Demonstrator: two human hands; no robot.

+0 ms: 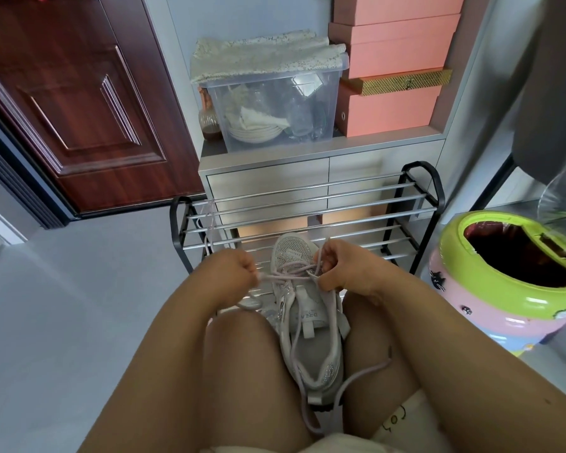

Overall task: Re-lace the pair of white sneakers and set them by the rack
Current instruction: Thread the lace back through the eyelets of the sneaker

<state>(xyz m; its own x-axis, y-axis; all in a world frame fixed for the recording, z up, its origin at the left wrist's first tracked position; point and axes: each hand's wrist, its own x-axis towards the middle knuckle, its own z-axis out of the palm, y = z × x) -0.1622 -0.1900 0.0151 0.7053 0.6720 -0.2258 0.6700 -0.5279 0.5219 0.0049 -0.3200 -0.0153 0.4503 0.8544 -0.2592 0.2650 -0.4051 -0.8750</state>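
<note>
A white sneaker point(311, 325) lies between my thighs, toe pointing away toward the shoe rack point(307, 204). Its pale lilac lace point(294, 273) crosses the upper eyelets and trails in loose ends down over the heel. My left hand point(234, 268) pinches one lace strand at the shoe's left side. My right hand point(337, 268) pinches the lace at the right eyelets, with a loop rising over its fingers. A second sneaker point(268, 308) peeks out under the left side, mostly hidden. Another lace point(211, 220) hangs from the rack's left end.
The black-and-chrome rack stands against a grey drawer cabinet point(268, 178) holding a clear storage bin point(275, 103) and pink boxes point(396, 60). A green-and-pink bin point(490, 276) is at the right. A dark red door point(62, 99) is at the left, grey floor point(79, 305) below it.
</note>
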